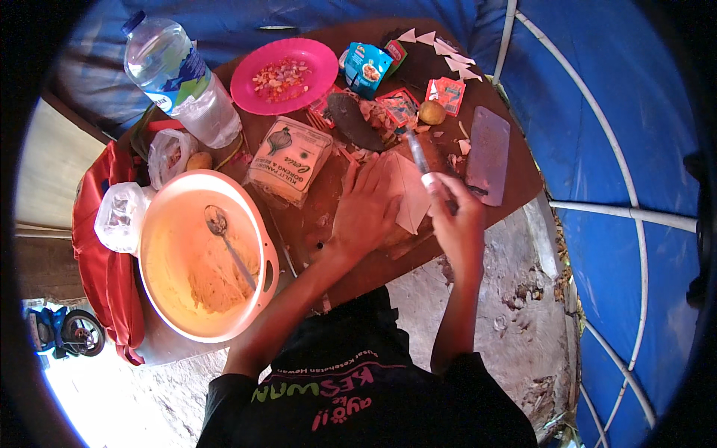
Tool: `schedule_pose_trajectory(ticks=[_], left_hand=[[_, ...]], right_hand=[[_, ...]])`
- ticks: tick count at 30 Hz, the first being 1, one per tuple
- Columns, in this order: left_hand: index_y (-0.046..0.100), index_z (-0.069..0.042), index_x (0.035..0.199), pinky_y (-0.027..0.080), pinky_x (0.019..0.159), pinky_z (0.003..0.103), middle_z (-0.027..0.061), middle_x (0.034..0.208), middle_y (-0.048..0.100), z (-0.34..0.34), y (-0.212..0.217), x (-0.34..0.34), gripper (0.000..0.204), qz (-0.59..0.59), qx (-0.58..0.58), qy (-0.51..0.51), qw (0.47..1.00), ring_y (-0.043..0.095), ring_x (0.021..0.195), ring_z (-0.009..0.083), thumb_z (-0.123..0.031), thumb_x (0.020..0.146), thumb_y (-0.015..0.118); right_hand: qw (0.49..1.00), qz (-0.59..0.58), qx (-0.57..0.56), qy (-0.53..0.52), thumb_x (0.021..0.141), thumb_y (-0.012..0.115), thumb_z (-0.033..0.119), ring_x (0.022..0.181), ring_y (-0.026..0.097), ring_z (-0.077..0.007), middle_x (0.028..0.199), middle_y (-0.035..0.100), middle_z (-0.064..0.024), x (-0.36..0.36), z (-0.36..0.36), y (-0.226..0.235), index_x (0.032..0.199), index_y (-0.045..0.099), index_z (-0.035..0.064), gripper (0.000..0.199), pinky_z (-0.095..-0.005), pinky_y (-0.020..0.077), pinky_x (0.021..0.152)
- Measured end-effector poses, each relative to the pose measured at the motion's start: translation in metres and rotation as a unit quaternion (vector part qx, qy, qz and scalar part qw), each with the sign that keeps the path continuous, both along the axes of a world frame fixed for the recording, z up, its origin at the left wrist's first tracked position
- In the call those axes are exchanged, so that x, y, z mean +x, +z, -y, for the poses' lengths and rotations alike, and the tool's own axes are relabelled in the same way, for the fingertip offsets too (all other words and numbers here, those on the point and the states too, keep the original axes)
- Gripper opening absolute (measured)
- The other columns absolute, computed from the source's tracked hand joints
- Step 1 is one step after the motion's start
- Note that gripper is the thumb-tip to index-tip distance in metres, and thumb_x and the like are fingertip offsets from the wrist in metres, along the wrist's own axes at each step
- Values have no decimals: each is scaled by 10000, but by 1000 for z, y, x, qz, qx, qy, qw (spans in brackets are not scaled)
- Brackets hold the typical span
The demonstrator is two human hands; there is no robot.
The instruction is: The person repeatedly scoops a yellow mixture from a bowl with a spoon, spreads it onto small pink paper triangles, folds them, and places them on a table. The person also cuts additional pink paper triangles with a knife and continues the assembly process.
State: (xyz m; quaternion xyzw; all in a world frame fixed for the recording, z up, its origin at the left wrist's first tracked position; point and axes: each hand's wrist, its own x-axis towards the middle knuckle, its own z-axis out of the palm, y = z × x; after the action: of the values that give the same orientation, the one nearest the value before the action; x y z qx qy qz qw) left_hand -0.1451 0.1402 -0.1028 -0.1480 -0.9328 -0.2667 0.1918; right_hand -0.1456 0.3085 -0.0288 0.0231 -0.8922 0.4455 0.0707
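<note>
My left hand [364,211] lies flat with fingers spread on a pale thin sheet [409,196] on the brown wooden table [373,265], pressing it down. My right hand [457,221] is closed around the handle of a knife [419,155], whose blade points away from me over the sheet's far edge. Cut scraps lie around the blade. Several small white triangular pieces [441,46] sit at the table's far edge.
A large cream bowl [160,224] holding batter and a spoon [228,243] stands left of my left hand. Behind it are a water bottle [179,78], a pink plate [246,86] of chopped bits, a flour pack [290,158], seasoning sachets [367,66], a grey board [488,153] and blue tarp [612,134].
</note>
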Motion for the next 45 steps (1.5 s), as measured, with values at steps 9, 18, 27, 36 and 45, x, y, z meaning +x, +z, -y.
schedule_pose_trajectory(ticks=[9,18,27,36,45], left_hand=[[353,26,1513,254,1207,506,201,1465,502,9,23,10,1007,88,51,-22,995,425,1402,340,-318,713,858],[484,-31,1446,318,1163,486,124,1423,560,25,29,7,883,82,48,-51,994,450,1372,314,-260,687,873],[584,-44,1362,346,1141,477,112,1387,597,33,20,12,689,84,84,-28,993,473,1359,295,-231,746,831],[602,-51,1352,339,1141,511,94,1419,579,34,14,12,658,79,83,-31,993,453,1382,298,-241,762,822],[627,-34,1314,283,1191,519,95,1432,576,31,13,15,602,84,70,-26,994,438,1420,268,-274,793,808]], right_hand=[[966,-88,198,-140,847,671,170,942,686,-403,1035,708,-221,-38,-38,-32,1141,698,16,332,-452,528,846],[946,-250,176,-109,797,755,125,932,652,-333,1006,659,-142,-42,-26,-34,1115,705,77,325,-446,517,838],[981,85,171,43,660,883,252,921,684,-314,1037,708,-163,-46,-18,-15,1092,677,13,535,-410,530,836],[970,163,125,128,683,899,291,679,544,-114,716,575,-16,-69,-27,-24,810,631,15,405,-320,429,629],[984,44,-161,56,844,781,132,741,594,-87,796,653,-11,-39,-42,-9,934,666,-11,205,-276,449,662]])
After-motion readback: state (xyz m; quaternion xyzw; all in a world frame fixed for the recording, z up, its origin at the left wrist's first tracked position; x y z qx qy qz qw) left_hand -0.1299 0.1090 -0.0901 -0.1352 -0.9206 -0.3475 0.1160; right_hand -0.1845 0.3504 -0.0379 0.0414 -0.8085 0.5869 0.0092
